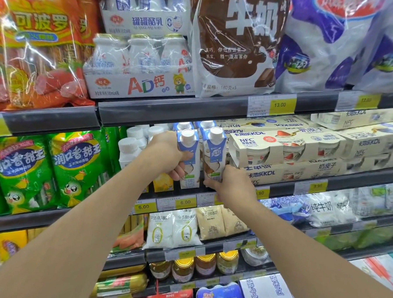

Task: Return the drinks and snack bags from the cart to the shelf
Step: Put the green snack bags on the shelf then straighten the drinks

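Hands (167,156) and (232,185) each grip a stiff, light blue-and-white drink carton (189,158) and (214,154) round the middle on the shelf (280,189).

The shelf (291,187) carries two blue-and-white cartons (212,154), white bottles (129,150) and yoghurt packs (286,146).

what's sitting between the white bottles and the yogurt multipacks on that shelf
In the head view, two blue-and-white cartons: the left hand grips the left carton, the right hand holds the right carton, between the white bottles and yogurt multipacks.
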### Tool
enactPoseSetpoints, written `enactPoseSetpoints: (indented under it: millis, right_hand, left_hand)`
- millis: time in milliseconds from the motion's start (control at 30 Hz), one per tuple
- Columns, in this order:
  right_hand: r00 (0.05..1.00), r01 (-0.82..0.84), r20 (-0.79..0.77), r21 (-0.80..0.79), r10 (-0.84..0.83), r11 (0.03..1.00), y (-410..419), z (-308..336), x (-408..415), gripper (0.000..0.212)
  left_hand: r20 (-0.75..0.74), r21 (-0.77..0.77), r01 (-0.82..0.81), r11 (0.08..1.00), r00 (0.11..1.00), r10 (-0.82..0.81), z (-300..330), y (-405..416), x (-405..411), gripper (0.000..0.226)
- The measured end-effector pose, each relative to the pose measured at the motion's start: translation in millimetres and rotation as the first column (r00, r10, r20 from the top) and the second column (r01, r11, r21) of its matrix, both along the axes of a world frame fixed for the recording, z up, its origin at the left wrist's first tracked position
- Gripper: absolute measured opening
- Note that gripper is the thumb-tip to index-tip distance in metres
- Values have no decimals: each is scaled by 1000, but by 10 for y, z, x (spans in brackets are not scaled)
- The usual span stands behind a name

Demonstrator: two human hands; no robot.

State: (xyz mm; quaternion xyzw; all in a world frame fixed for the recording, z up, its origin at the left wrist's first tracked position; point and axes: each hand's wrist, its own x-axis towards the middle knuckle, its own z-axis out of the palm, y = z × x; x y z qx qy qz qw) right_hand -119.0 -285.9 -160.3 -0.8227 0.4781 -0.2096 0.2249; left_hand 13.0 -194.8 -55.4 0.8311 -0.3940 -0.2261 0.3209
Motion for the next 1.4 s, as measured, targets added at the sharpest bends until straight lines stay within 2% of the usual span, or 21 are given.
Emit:
enactPoseSetpoints:
  millis: [200,467,533,633,733,867,933,1000,1100,1400]
  right_hand:
    - [1000,8,-19,32,-7,999,-14,37,27,41]
    - [1000,11,-24,32,-11,999,9,55,13,43]
    - [1000,4,1,47,-4,999,17,35,-13,44]
    - [993,10,117,75,-18,997,94,-35,-103,46]
    - [985,54,165,-1,-53,999,270,-79,-222,45]
    - [992,-66,102,-111,78,992,522,-17,-61,39]
    - [986,-129,87,-114,139,985,629,8,172,43]
    - [987,-145,49,-108,151,984,691,21,358,48]
    - [995,-95,-36,-117,92,989,753,8,562,52]
    - [987,-35,-161,-112,17,993,859,10,767,47]
  left_hand:
    - [-47,19,-42,999,998,43,-1,-18,-19,28]
    - [-103,-37,-59,998,993,55,-56,-66,30,28]
    - [-78,-56,-57,997,996,52,-43,-43,13,28]
    - [3,-96,-35,995,999,35,-7,82,-56,28]
    - [72,-226,28,974,997,-12,33,308,-62,27]
    - [315,-345,-64,936,932,180,0,806,269,24]
    - [310,-328,-173,929,909,279,-155,1044,492,26]
    - [299,-259,-249,933,898,323,-355,1133,631,41]
    - [247,-198,-259,945,920,304,-577,1114,768,66]
    - [198,-225,-167,960,957,213,-845,825,941,45]
